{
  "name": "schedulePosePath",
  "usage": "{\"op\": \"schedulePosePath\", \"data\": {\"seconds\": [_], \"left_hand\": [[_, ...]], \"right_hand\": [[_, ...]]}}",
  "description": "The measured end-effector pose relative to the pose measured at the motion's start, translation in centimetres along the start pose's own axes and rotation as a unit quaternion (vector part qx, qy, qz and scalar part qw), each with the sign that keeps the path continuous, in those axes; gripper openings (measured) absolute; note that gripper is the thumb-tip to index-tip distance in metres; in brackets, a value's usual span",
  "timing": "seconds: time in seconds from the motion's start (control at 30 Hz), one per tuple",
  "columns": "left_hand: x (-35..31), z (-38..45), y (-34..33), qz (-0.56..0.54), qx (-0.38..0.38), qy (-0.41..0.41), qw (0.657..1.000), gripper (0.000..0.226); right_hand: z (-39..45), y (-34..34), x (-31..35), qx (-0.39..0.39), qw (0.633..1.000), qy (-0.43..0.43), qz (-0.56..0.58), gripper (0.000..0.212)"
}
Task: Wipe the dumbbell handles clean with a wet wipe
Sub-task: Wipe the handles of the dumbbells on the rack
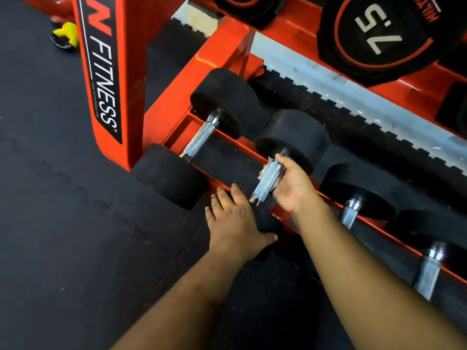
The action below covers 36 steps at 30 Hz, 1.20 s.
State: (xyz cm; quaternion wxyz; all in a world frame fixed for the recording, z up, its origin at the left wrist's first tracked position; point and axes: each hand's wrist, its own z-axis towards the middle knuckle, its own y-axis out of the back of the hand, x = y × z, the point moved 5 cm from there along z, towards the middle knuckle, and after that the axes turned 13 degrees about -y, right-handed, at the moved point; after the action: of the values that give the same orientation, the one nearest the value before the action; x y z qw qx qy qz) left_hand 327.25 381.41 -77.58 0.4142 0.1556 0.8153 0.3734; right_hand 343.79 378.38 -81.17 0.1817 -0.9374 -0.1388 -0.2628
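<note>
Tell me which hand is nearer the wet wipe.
Right. The right hand holds the wet wipe against the second dumbbell's handle; the left hand rests on that dumbbell's near head, below.

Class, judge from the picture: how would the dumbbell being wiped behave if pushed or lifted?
The dumbbell probably rolls readily: its heads look round. Likely heavy: thick heads, steel handle. The left hand resting on its near head may steady it.

Right hand (290, 188) with wet wipe (269, 170) around dumbbell handle (267, 181) (second on rack (225, 46)); left hand (236, 223) on its near head.
</note>
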Motion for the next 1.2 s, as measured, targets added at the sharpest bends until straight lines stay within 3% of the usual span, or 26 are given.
{"op": "schedulePosePath", "data": {"seconds": [0.1, 0.23, 0.37, 0.5, 0.63, 0.93, 1.1, 1.17, 1.2], "left_hand": [[0.0, 0.1, 0.1, -0.001, -0.004, 0.002, 1.000, 0.145], [-0.1, -0.1, 0.2, -0.008, -0.012, 0.003, 1.000, 0.146], [-0.1, -0.1, 0.0, -0.005, -0.013, 0.004, 1.000, 0.146], [-0.1, 0.1, 0.0, -0.004, -0.009, 0.008, 1.000, 0.147], [-0.2, -0.1, 0.1, -0.001, -0.009, 0.009, 1.000, 0.146], [-0.2, -0.1, 0.1, 0.002, -0.006, 0.009, 1.000, 0.147], [-0.1, 0.0, 0.0, 0.006, -0.003, 0.008, 1.000, 0.147], [-0.1, 0.0, 0.1, 0.003, -0.004, 0.006, 1.000, 0.147], [-0.2, -0.1, 0.2, -0.001, -0.003, 0.006, 1.000, 0.147]], "right_hand": [[-0.4, 0.5, -0.1, 0.004, 1.000, 0.008, 0.021, 0.016], [-0.6, -0.8, -0.6, 0.001, 0.999, 0.001, -0.040, 0.017], [-0.5, 0.8, -2.1, 0.007, 1.000, -0.005, 0.001, 0.024], [-0.9, 0.1, -2.4, -0.013, 1.000, 0.007, 0.020, 0.005], [-0.9, -0.6, -2.7, 0.007, 0.999, -0.039, -0.034, 0.009], [-1.7, 2.8, -4.3, 0.014, 0.982, -0.046, -0.182, 0.011], [-2.1, 4.4, -3.6, -0.032, 0.936, 0.020, -0.350, 0.012], [-2.4, 4.6, -1.8, -0.113, 0.859, 0.120, -0.485, 0.011], [-2.9, 4.2, -0.6, -0.168, 0.791, 0.191, -0.557, 0.011]]}}
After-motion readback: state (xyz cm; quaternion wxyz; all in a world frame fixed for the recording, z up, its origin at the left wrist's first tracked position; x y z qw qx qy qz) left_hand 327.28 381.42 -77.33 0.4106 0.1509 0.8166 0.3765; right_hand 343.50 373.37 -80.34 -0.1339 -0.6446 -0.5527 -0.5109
